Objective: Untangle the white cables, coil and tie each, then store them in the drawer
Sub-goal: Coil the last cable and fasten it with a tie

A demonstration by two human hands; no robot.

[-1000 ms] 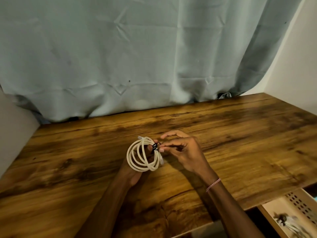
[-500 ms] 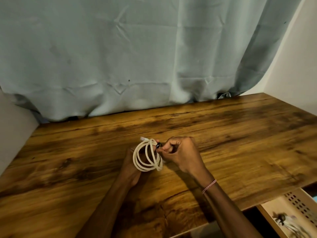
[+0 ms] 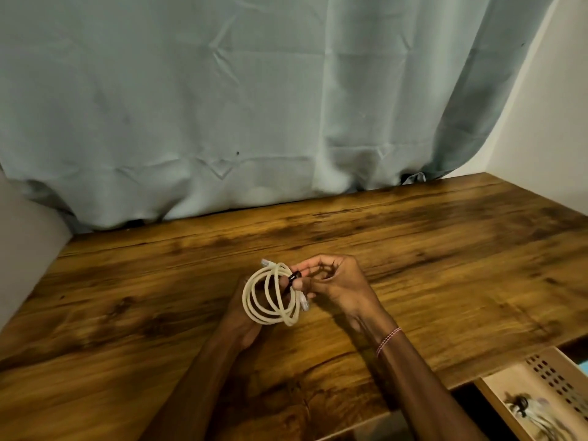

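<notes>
Head view shows a white cable (image 3: 272,296) wound into a loose round coil of several smooth, rubbery loops, held upright just above the worktop (image 3: 445,265). Behind the coil, the left hand (image 3: 245,316) cups it, fingers closed around the loops' far side. On the coil's right edge, the right hand (image 3: 337,286) pinches a small black tie (image 3: 294,276) between thumb and forefinger, its other fingers curled loosely; so both grips are closed, one on the cable, one on the tie. Two pale plug ends stick out, one at the coil's top left, one just below the right grip. A thin red-and-white thread band (image 3: 388,340) circles the right wrist.

Dark-stained wood with heavy grain and knots makes up the worktop, which lies bare on every side of the grips. Well beyond them, a creased grey-blue curtain (image 3: 254,106) hangs to its back edge. Right of and nearer than the right grip, past the worktop's front edge, an open drawer (image 3: 496,396) with a pale floor and a perforated side wall holds a blurred bundle of white cable (image 3: 531,412).
</notes>
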